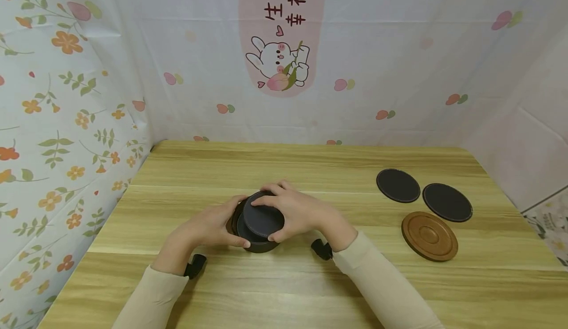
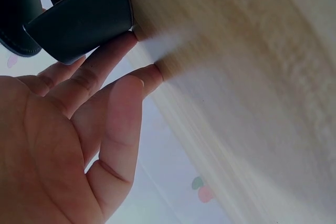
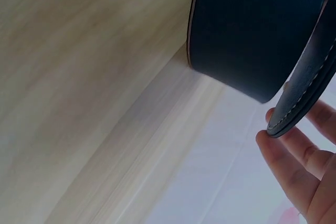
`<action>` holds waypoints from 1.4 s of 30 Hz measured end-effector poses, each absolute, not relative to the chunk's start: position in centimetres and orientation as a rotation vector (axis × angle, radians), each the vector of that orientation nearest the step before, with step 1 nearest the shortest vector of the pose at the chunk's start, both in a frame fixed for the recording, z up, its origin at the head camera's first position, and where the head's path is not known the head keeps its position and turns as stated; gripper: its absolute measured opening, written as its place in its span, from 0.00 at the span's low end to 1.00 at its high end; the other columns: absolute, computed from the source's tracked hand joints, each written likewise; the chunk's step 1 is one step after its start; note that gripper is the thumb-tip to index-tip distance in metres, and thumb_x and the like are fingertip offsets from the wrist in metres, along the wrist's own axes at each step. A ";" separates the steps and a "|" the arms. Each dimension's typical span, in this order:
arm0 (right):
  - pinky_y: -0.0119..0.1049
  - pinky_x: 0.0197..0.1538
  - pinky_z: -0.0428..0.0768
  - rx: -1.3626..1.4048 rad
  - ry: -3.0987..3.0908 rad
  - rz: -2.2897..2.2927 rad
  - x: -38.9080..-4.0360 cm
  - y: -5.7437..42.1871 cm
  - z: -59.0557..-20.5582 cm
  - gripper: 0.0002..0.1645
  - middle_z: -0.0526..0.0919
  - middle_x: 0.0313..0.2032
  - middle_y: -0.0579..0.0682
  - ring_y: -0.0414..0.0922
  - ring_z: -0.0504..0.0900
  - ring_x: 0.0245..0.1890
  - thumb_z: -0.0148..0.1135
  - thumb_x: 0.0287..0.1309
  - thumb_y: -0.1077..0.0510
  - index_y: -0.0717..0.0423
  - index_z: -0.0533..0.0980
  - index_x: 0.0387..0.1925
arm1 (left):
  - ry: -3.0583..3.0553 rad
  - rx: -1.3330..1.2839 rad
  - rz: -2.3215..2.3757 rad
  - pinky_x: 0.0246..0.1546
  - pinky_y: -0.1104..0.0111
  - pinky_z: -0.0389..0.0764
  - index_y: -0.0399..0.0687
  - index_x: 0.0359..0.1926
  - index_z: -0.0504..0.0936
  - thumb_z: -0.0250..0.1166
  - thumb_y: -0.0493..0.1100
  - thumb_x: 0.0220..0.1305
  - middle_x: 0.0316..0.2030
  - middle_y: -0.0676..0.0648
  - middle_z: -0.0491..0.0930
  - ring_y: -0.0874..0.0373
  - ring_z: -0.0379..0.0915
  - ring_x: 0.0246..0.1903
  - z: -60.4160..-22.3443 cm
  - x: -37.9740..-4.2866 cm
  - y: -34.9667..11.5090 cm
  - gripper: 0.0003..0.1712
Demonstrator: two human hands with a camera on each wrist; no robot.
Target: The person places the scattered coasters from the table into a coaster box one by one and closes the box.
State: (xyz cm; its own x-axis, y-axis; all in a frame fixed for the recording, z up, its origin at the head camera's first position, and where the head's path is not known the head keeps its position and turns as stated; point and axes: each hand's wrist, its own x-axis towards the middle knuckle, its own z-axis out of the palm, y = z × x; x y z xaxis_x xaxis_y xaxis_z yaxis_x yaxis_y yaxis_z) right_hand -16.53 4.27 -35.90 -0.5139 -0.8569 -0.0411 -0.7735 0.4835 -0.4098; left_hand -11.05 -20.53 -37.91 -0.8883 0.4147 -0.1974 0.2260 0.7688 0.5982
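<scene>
A round black coaster (image 1: 263, 220) with a stitched rim, also in the right wrist view (image 3: 310, 90), is tilted over a coaster holder. My right hand (image 1: 295, 210) pinches it by the edge, thumb at the near side and fingers at the far side. Below it the round black coaster holder (image 1: 259, 246) stands on the table, its inside partly hidden by the coaster. My left hand (image 1: 210, 225) holds the holder from the left, fingers along its wall. The left wrist view shows the fingertips low at the holder's side (image 2: 84, 22), near the tabletop.
To the right on the wooden table (image 1: 284, 289) lie two flat black coasters, one farther back (image 1: 398, 185) and one farther right (image 1: 447, 202). A round brown wooden disc (image 1: 429, 236) with ring grooves lies in front of them. A patterned cloth (image 1: 186, 48) hangs behind the table.
</scene>
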 end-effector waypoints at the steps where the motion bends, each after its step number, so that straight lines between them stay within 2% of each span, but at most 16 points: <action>1: 0.44 0.57 0.77 -1.399 2.486 -0.507 -16.5 4.1 -35.9 0.46 0.60 0.73 0.53 0.49 0.62 0.64 0.74 0.48 0.42 0.39 0.69 0.69 | 2.643 0.494 0.839 0.60 0.48 0.74 0.52 0.77 0.53 0.76 0.66 0.47 0.69 0.44 0.69 0.45 0.73 0.62 -37.9 -11.0 -20.5 0.63; 12: 0.44 0.59 0.77 -1.434 2.448 -0.478 -16.3 2.7 -36.3 0.46 0.57 0.75 0.53 0.49 0.60 0.67 0.74 0.50 0.41 0.40 0.67 0.70 | 2.619 0.502 0.870 0.62 0.47 0.72 0.52 0.77 0.52 0.76 0.64 0.49 0.70 0.45 0.67 0.44 0.71 0.64 -37.9 -11.0 -20.6 0.62; 26: 0.46 0.62 0.75 -1.429 2.412 -0.502 -16.4 2.6 -36.5 0.46 0.56 0.75 0.54 0.51 0.58 0.69 0.75 0.51 0.42 0.41 0.67 0.70 | 2.642 0.467 0.826 0.60 0.47 0.74 0.50 0.77 0.53 0.76 0.66 0.47 0.68 0.42 0.69 0.42 0.73 0.62 -37.7 -11.0 -20.5 0.64; 31: 0.47 0.62 0.76 -1.426 2.422 -0.517 -16.5 2.9 -36.5 0.46 0.57 0.74 0.54 0.51 0.59 0.69 0.75 0.51 0.43 0.44 0.68 0.70 | 2.639 0.443 0.801 0.60 0.46 0.73 0.48 0.77 0.52 0.76 0.66 0.47 0.70 0.41 0.67 0.41 0.72 0.63 -37.7 -11.1 -20.4 0.65; 42: 0.49 0.65 0.74 -1.402 2.481 -0.515 -17.3 4.7 -36.2 0.44 0.61 0.73 0.54 0.52 0.60 0.71 0.75 0.52 0.43 0.47 0.69 0.69 | 2.641 0.450 0.819 0.58 0.48 0.75 0.54 0.76 0.54 0.78 0.65 0.45 0.67 0.44 0.71 0.45 0.74 0.60 -37.8 -11.2 -20.4 0.63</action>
State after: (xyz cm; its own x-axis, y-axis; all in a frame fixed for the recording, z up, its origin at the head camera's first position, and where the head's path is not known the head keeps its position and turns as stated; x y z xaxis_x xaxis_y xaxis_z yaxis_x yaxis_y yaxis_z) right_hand -17.30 4.72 -36.17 -0.5085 -0.8602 -0.0384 -0.7738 0.4760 -0.4178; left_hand -11.20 -20.37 -37.82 -0.8927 0.3915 -0.2231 0.1966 0.7839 0.5889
